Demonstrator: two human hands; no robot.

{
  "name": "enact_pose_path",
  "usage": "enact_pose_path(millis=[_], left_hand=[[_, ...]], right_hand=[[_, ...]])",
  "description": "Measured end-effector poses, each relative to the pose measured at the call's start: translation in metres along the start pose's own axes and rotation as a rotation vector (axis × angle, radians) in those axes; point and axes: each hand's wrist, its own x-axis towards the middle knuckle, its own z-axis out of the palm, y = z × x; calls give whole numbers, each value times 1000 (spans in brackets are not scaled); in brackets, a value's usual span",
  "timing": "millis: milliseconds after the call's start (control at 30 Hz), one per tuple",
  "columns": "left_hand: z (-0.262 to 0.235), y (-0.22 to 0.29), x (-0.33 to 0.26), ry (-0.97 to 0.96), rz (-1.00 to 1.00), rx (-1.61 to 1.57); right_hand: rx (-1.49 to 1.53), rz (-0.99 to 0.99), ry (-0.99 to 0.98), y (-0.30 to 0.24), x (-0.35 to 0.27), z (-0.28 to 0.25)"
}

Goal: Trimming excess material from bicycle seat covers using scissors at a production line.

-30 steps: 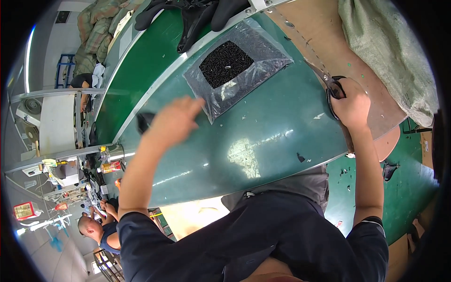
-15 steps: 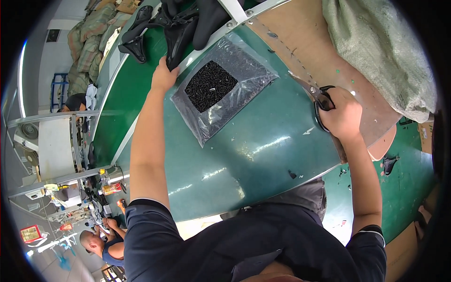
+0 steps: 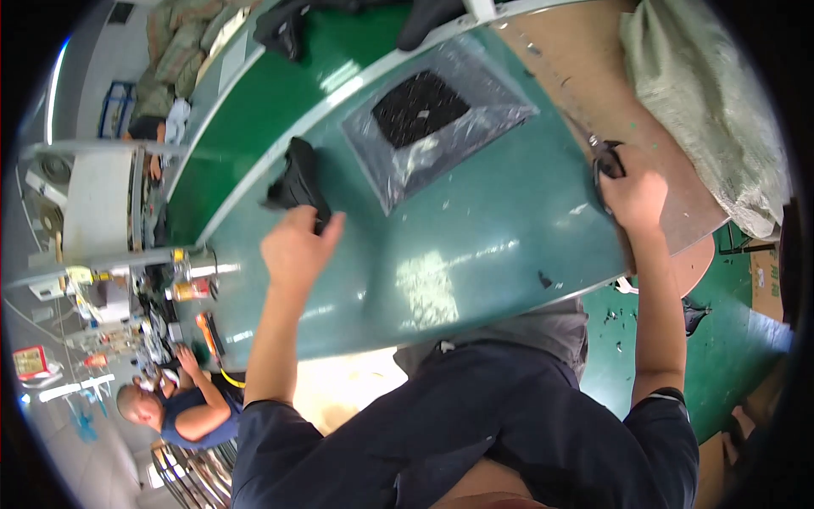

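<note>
My left hand (image 3: 292,250) grips the narrow nose of a black bicycle saddle (image 3: 298,174), somewhat blurred, above the left part of the green table (image 3: 500,220). Over at the right edge, my right hand (image 3: 640,195) is closed around the black handles of a pair of scissors (image 3: 609,161). Their blades point away to the upper left, over the border of a brown board. Between the hands, farther back, lies a clear plastic bag (image 3: 392,182) with many small black pieces (image 3: 415,110) showing in its dark patch.
More black saddles (image 3: 284,32) sit on the green strip (image 3: 246,144) behind a metal rail. A woven sack (image 3: 695,110) rests on the brown board (image 3: 585,51) at the right. A stool (image 3: 694,271) stands below it. Another person (image 3: 199,411) sits at the lower left.
My left hand has drawn one saddle from the group at the back toward me, over the table. My right hand still holds the scissors. The view has shifted.
</note>
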Motion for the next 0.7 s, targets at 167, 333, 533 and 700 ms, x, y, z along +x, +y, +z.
enact_pose_path(millis=[167, 333, 533, 700], left_hand=[[-7, 107, -68, -103, 133, -190], [-13, 117, -51, -135, 321, -786], [-8, 109, -31, -83, 445, -849], [3, 151, -32, -182, 584, -842]], right_hand=[[-190, 24, -11, 14, 2, 4], [-188, 64, -204, -27, -4, -19], [-30, 9, -375, -89, -47, -79], [-72, -239, -291, -78, -68, -88]])
